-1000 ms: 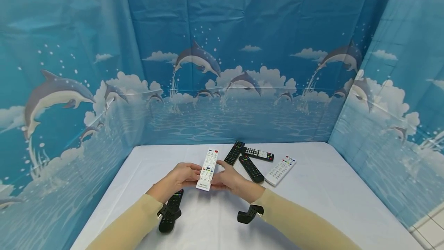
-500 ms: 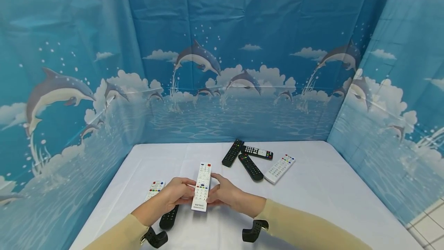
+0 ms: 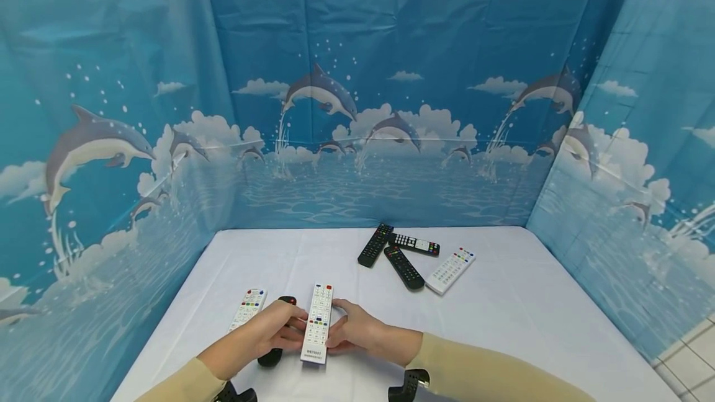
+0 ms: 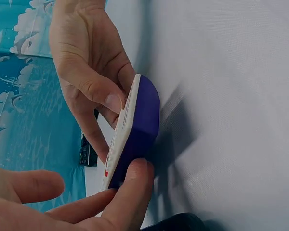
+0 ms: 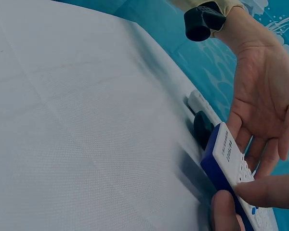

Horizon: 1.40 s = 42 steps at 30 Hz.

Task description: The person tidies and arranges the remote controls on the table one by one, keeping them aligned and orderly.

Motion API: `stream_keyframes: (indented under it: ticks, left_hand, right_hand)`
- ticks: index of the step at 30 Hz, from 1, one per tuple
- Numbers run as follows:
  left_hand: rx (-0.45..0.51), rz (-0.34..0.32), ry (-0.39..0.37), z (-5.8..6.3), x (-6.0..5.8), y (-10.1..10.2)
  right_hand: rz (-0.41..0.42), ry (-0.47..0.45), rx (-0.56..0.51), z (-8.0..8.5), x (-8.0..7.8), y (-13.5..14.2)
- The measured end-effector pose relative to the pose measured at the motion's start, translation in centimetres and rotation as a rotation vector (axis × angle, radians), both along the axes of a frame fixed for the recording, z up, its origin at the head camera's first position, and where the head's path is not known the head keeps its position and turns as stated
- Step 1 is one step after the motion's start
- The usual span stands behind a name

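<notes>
A white remote control [image 3: 317, 324] with a blue underside [image 4: 143, 120] is tilted just above the white cloth, its shadow falling beside it. My right hand [image 3: 356, 331] pinches its right edge, thumb on the button face and fingers below. On the other side my left hand [image 3: 275, 327] touches the remote with its fingertips; in the left wrist view its thumb [image 4: 38, 186] stands apart from it. Partly hidden below the left hand lies a black remote [image 3: 270, 358]. Another white remote [image 3: 249, 306] lies just left of that one.
Farther back on the white-covered table [image 3: 503, 321] lie a black remote [image 3: 375, 245], a second black one [image 3: 404, 268], a black one with white keys [image 3: 414, 244] and a white one [image 3: 450, 271]. A dolphin-print curtain [image 3: 357, 185] encloses the table's back and sides.
Both hands have brought the white remote toward the body, lower and slightly left. The white remote at the left has come into view from behind the left hand and arm.
</notes>
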<state>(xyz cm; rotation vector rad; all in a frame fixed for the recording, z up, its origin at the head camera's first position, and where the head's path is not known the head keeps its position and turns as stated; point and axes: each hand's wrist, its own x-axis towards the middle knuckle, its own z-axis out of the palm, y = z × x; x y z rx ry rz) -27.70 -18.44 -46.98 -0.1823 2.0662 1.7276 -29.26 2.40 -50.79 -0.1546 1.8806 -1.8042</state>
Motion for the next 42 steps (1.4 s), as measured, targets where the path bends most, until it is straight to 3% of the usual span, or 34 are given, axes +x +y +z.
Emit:
stream_keyframes:
  ticks: [8,15,26,42]
  left_hand:
    - [-0.019,0.000,-0.010,0.5,0.1,-0.4]
    - [-0.037,-0.013,-0.051,0.8,0.5,-0.5]
    - [-0.059,0.028,-0.055,1.0,0.8,0.3]
    - [-0.086,0.009,-0.043,1.2,1.0,0.6]
  right_hand:
    - [-0.018,-0.054,-0.060,-0.1,0.1,-0.2]
    - [-0.011,-0.087,-0.029,-0.4,0.1,-0.2]
    - [-0.026,-0.085,-0.006,-0.5,0.3,-0.2]
    - [-0.038,-0.090,-0.025,-0.2,0.8,0.1]
